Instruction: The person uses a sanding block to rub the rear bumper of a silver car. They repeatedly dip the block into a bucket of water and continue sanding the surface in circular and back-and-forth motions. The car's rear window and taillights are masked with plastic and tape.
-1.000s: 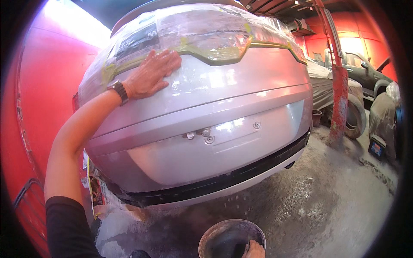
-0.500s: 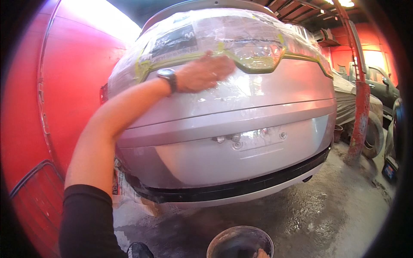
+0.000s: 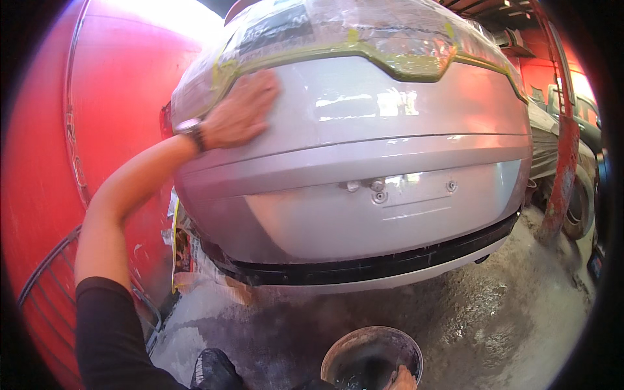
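The rear of a silver-grey car [image 3: 312, 224] fills the middle of the view, wet and shiny on its upper panel. My left hand [image 3: 246, 107], with a watch [image 3: 192, 133] on its wrist, lies flat on the panel's upper left part, just below the yellow-green masking tape [image 3: 312, 54]. Its fingers are stretched out; anything under the palm is hidden. Down at the lower edge, my right hand [image 3: 403, 379] grips the right rim of a round bucket [image 3: 335, 354], fingers curling to its inside. Dark liquid shows in the bucket.
Newspaper and clear plastic [image 3: 377, 26] cover the car's upper part. A red wall [image 3: 123, 84] and metal rails [image 3: 49, 273] run along the left. At right stand a worn red post [image 3: 560, 175] and a tire [image 3: 577, 205]. The concrete floor [image 3: 448, 325] is wet.
My left hand has slid left along the panel, from below the middle of the tape to its left part. My right hand stays at the bucket; the view has tilted down slightly.
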A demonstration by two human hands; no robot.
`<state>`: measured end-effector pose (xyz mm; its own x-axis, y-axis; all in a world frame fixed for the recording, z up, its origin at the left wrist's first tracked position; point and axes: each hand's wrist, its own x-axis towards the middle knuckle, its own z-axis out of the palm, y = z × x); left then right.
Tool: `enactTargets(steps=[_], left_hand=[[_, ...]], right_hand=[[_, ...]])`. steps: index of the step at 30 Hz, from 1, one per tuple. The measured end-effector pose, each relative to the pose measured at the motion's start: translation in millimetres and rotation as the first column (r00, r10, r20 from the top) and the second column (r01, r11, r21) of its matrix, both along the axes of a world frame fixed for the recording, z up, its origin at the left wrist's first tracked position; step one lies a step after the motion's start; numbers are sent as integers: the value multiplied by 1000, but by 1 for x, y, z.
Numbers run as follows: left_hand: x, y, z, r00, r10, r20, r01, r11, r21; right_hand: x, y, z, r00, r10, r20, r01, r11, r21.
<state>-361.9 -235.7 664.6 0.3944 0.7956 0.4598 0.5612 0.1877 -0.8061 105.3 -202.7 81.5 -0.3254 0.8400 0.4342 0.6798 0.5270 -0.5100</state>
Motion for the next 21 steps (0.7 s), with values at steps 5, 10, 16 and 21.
enactTargets(steps=[5,10,16,21], left_hand=[[90,126,-66,902,-376,211,380,925,22],[79,122,-65,953,-298,53,286,943,173],[-30,17,-22,995,-91,-44,101,927,361],[-65,-67,-78,976,-103,194,87,992,90]], right_hand=[[8,8,-46,1000,-7,5,7,998,62],[12,18,-51,987,-64,150,47,992,113],[22,26,-91,987,-39,159,2,974,228],[12,7,-51,975,-21,221,23,1000,-7]])
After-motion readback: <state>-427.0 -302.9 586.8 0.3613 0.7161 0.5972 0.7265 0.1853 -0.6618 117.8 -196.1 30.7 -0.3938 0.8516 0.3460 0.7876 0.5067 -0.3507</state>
